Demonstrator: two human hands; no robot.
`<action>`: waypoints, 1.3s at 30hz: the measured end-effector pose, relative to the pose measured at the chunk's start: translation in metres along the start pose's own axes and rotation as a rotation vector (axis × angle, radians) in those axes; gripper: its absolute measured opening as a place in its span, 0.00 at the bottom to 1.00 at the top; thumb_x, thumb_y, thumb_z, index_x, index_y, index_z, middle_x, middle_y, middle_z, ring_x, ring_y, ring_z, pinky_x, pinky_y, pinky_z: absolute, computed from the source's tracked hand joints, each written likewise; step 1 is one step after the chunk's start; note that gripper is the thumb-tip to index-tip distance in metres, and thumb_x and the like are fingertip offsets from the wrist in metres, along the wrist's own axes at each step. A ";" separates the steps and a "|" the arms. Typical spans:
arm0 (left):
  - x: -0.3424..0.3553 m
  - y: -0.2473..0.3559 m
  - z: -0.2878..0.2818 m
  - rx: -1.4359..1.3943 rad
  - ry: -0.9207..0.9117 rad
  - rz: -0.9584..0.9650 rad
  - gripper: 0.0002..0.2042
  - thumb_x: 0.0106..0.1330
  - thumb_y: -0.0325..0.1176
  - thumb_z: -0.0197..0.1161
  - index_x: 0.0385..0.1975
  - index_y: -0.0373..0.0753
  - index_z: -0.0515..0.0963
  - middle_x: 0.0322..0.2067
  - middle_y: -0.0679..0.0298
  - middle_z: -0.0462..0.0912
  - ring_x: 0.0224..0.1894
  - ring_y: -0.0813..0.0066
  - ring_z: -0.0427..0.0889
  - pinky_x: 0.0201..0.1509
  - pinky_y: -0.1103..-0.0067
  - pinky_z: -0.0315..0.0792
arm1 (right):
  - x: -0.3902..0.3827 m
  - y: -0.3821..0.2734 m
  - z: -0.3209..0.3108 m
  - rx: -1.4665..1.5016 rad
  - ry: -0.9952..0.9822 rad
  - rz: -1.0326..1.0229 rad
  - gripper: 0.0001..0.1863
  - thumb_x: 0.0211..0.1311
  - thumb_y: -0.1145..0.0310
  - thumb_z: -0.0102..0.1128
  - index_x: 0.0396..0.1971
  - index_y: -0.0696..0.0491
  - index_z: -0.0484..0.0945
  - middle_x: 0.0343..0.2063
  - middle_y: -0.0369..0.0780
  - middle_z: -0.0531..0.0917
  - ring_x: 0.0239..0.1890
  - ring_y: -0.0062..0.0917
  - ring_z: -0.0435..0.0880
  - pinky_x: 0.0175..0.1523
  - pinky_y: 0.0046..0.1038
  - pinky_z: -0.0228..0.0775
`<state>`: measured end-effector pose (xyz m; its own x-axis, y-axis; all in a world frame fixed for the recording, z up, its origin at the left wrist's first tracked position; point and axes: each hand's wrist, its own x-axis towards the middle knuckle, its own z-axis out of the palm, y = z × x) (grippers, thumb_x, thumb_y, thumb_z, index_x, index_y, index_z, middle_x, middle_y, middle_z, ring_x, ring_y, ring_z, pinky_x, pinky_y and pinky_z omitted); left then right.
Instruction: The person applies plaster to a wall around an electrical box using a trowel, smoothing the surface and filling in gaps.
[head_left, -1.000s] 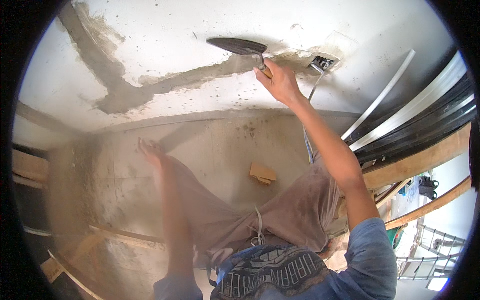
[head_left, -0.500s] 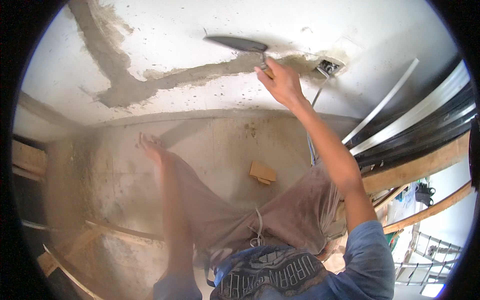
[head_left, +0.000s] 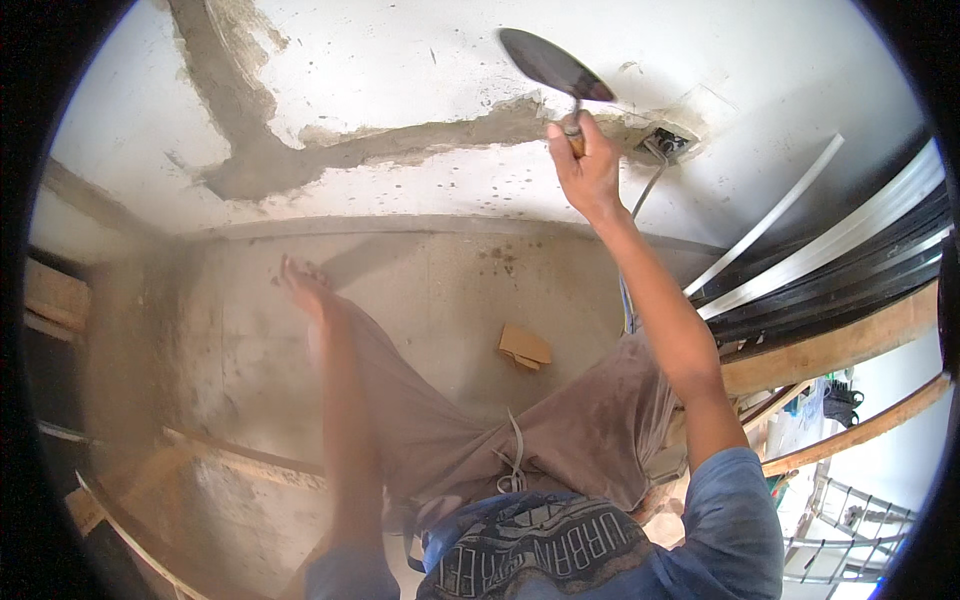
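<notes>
shirt (head_left: 545,555), blue, fills the bottom centre, below brown drawstring trousers (head_left: 600,425). left of centre, the left hand (head_left: 305,284) hangs near the knee, fingers loosely parted. a cardboard scrap (head_left: 525,345) lies on the floor (head_left: 430,290) near the centre. at upper centre the right hand (head_left: 590,170) clamps a pointing trowel (head_left: 555,65) by its wooden handle, before the white wall (head_left: 390,60) with its grey mortar band (head_left: 400,147).

Brown cardboard (head_left: 525,346) lies on the floor (head_left: 430,295), with white strips (head_left: 835,237) (black lengths (head_left: 850,285) beside them) at right.
</notes>
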<state>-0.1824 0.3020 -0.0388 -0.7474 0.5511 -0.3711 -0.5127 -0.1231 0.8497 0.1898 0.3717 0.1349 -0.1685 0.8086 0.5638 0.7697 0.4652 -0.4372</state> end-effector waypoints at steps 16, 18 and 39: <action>0.001 -0.001 0.001 -0.029 -0.013 0.014 0.19 0.74 0.42 0.50 0.61 0.45 0.67 0.23 0.69 0.65 0.17 0.81 0.61 0.17 0.80 0.56 | -0.008 0.001 0.002 -0.143 -0.120 -0.015 0.20 0.71 0.54 0.59 0.33 0.58 0.75 0.11 0.40 0.71 0.13 0.28 0.71 0.23 0.33 0.65; 0.011 -0.006 -0.004 -0.029 -0.010 0.003 0.18 0.74 0.42 0.50 0.60 0.44 0.68 0.23 0.70 0.65 0.17 0.81 0.61 0.17 0.80 0.56 | -0.008 -0.003 0.003 -0.172 -0.088 -0.082 0.20 0.71 0.54 0.59 0.31 0.57 0.73 0.13 0.42 0.73 0.14 0.35 0.70 0.25 0.38 0.65; 0.004 -0.004 -0.001 -0.015 -0.017 0.004 0.22 0.75 0.43 0.50 0.65 0.44 0.65 0.22 0.70 0.65 0.17 0.81 0.60 0.17 0.80 0.56 | 0.000 -0.013 0.008 -0.108 -0.131 -0.029 0.20 0.72 0.53 0.59 0.31 0.58 0.74 0.11 0.40 0.73 0.13 0.28 0.72 0.22 0.32 0.65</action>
<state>-0.1842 0.3039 -0.0443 -0.7420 0.5644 -0.3617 -0.5164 -0.1372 0.8453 0.1749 0.3686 0.1353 -0.2654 0.8387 0.4755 0.8240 0.4534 -0.3398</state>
